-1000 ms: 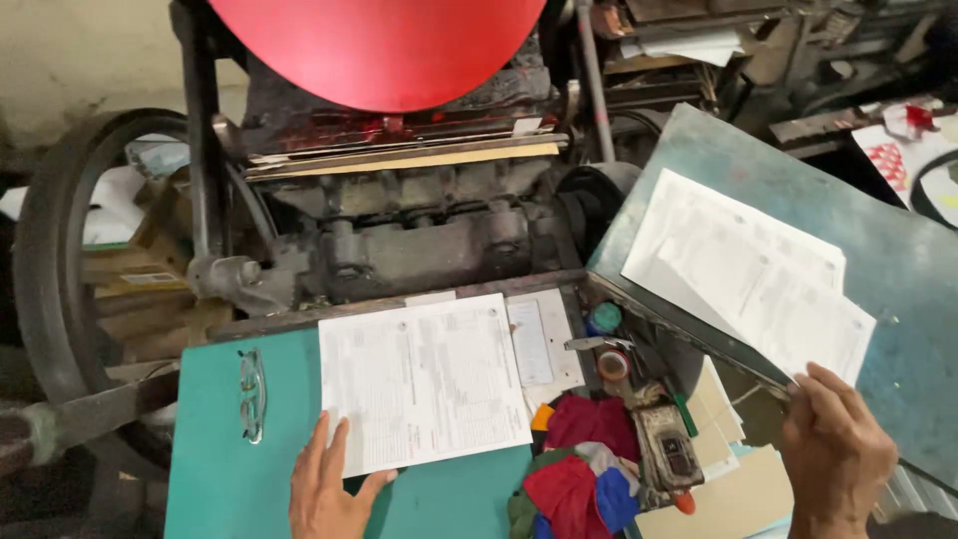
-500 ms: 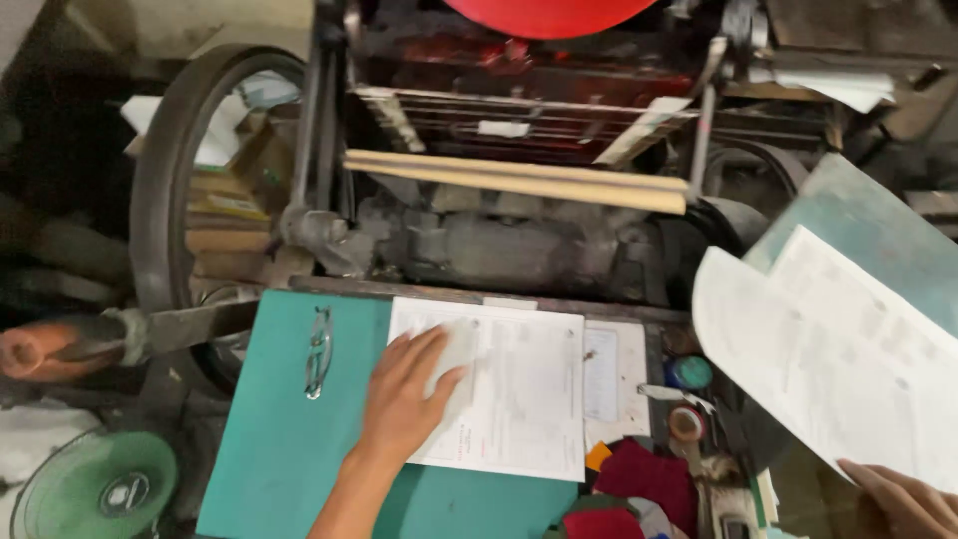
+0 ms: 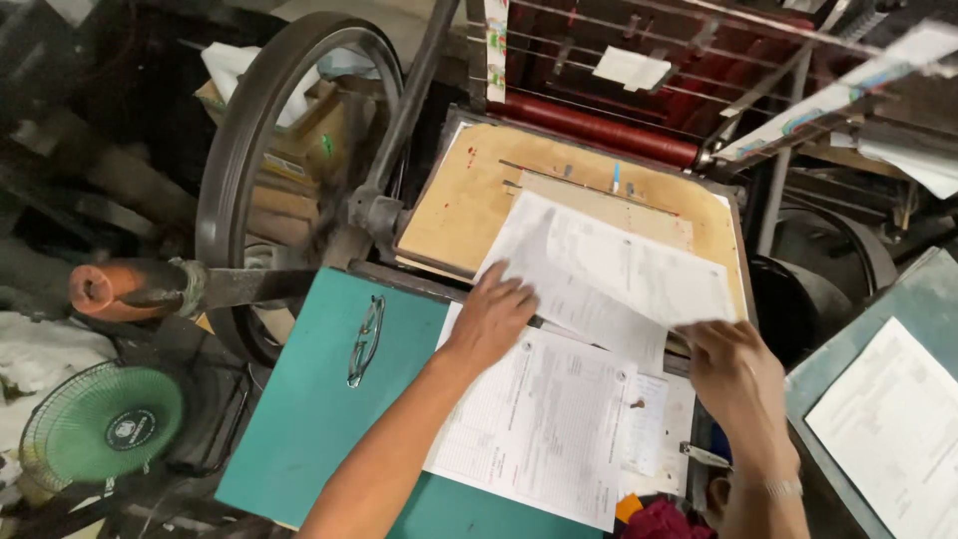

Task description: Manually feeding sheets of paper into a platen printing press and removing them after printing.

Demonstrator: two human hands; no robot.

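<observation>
Both my hands are on one printed sheet (image 3: 609, 274) that lies slanted across the tan wooden platen (image 3: 469, 200) of the press. My left hand (image 3: 491, 317) presses flat on the sheet's lower left edge, fingers spread, nothing pinched. My right hand (image 3: 736, 371) grips the lower right corner; thumb and fingers look closed on the paper edge, though the blur there keeps me from being fully sure.

Progress, as I judge it: the sheet is on the platen but sits crooked, not squared to the board, so the placing looks under way, not finished. A stack of printed forms (image 3: 544, 429) waits below on the teal feed board (image 3: 309, 399), so I judge plenty of sheets are left. Another printed pile (image 3: 893, 424) rests on the grey-green side table (image 3: 933, 289) at right, well apart from the hands.

Paper and marks: the forms are white, rectangular, with fine ruled tables and a small round emblem near the top corner. A small white card (image 3: 629, 68) hangs among the red rollers (image 3: 599, 128) up top. A narrow strip with coloured print (image 3: 496, 45) stands upright at the upper left of the press. Eyeglasses (image 3: 365, 339) lie on the teal board, left of the stack. A green fan (image 3: 100, 424) sits lower left, with a round dark label at its hub. The big flywheel (image 3: 259, 150) is left of the platen.
</observation>
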